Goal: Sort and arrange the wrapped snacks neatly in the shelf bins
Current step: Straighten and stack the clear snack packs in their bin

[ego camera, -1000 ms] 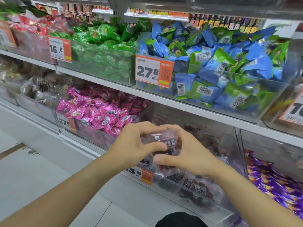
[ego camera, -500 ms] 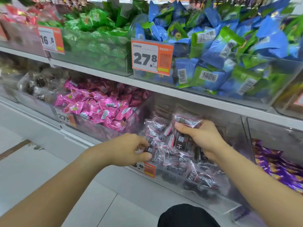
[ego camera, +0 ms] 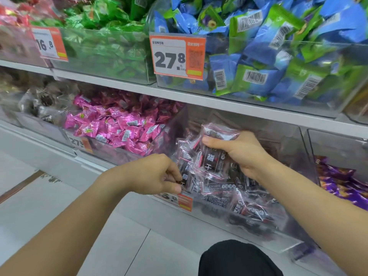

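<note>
While our right hand (ego camera: 239,154) grips a clutch of dark packets (ego camera: 214,158) upright over the clear bin (ego camera: 288,148), our left hand (ego camera: 153,174) pinches one packet just left of it, at the bin's near-left corner, nearer the front edge.

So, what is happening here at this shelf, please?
A person is tidying wrapped snacks in a clear bin on the lower shelf. The right hand grips a bunch of dark plum packets above the bin, and the left hand pinches another packet at the bin's front edge. More of the same packets lie loose in the bin. The neighbouring bins hold pink snacks to the left and blue and green packs on the shelf above.
</note>
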